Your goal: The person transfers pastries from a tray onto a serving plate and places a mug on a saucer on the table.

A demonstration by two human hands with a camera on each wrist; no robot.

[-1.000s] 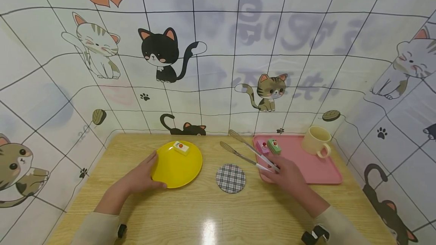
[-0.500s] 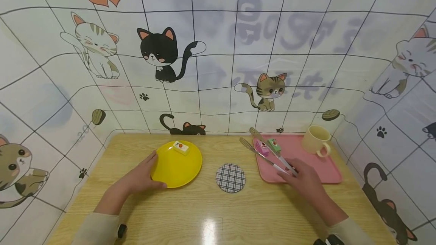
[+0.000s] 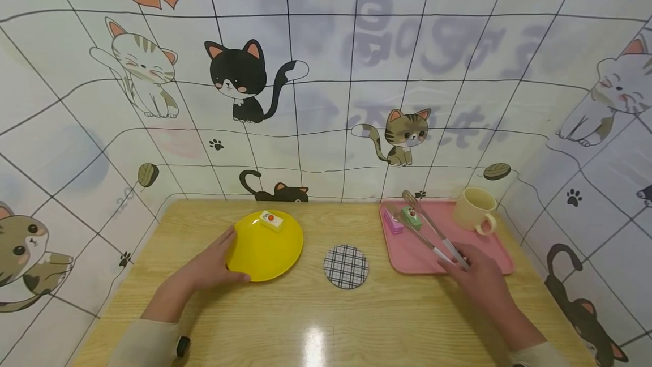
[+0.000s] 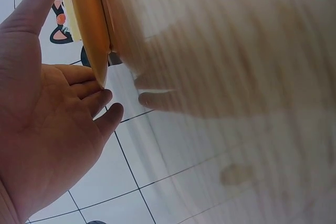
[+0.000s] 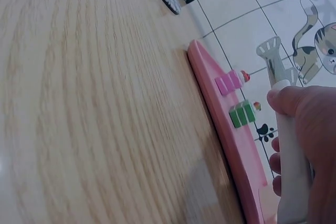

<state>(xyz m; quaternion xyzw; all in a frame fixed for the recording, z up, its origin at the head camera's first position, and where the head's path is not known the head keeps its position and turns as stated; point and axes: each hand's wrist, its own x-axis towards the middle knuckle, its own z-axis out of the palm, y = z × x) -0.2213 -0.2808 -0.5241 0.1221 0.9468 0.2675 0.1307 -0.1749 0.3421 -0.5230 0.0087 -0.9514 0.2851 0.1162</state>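
My left hand (image 3: 211, 262) holds the left rim of a yellow plate (image 3: 265, 254), fingers at its side and thumb at its front edge. A white toy cake slice (image 3: 271, 221) with an orange dot sits on the plate. My right hand (image 3: 476, 273) grips metal tongs (image 5: 294, 150) with white handles. The tongs' arms are spread apart and reach over the pink tray (image 3: 423, 262). Their near tip overlaps the pink toy cake (image 5: 230, 82) and the green toy cake (image 5: 242, 114) in the head view.
A cream mug (image 3: 474, 208) stands at the tray's back right. A round plaid coaster (image 3: 346, 267) lies on the wooden table (image 3: 285, 321) between plate and tray. A cat-print wall covering (image 3: 326, 101) encloses the back and sides.
My right hand has moved right with the tongs, whose tips went from left of the tray to over it. The left hand and plate have stayed put.
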